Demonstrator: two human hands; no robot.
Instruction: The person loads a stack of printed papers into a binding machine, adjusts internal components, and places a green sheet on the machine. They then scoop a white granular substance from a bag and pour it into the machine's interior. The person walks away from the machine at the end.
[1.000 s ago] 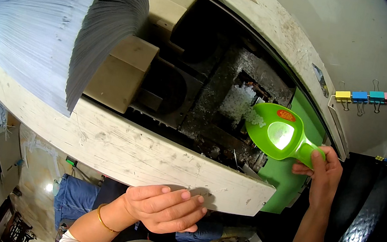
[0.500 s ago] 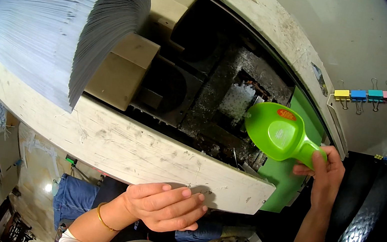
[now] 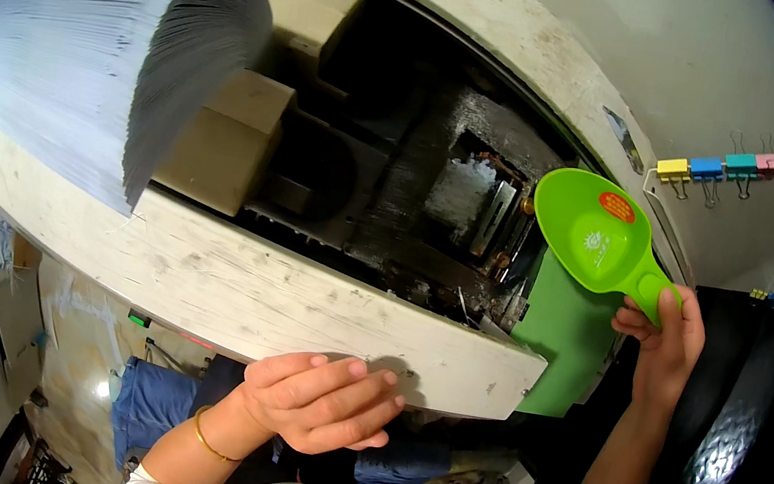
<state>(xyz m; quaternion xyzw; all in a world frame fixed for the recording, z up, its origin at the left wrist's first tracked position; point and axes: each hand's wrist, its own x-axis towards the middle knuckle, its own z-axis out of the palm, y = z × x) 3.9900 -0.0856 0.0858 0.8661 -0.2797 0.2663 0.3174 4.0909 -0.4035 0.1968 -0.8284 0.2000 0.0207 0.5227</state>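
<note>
My right hand point(image 3: 666, 337) grips the handle of a bright green plastic scoop point(image 3: 617, 246). The scoop's bowl is tilted, and its inner face shows no load. Left of the bowl lies a dark recessed well point(image 3: 444, 236) with a heap of white granules point(image 3: 461, 193) in it. A metal roller or bar point(image 3: 495, 217) stands beside the heap. My left hand point(image 3: 321, 402) hangs by the pale front rail point(image 3: 314, 317) of the machine, fingers stretched out and holding nothing; whether it touches the rail I cannot tell.
A thick fanned stack of paper point(image 3: 62, 54) stands at the left, by beige metal blocks point(image 3: 219, 155). A green panel point(image 3: 564, 341) lies under the scoop. Coloured binder clips point(image 3: 740, 164) line a plate at the right. Below the rail are blue jeans point(image 3: 152, 413).
The scoop has moved right and slightly up, away from the granules, uncovering more of the metal bar. The view has shifted a little. My left hand keeps its pose by the rail.
</note>
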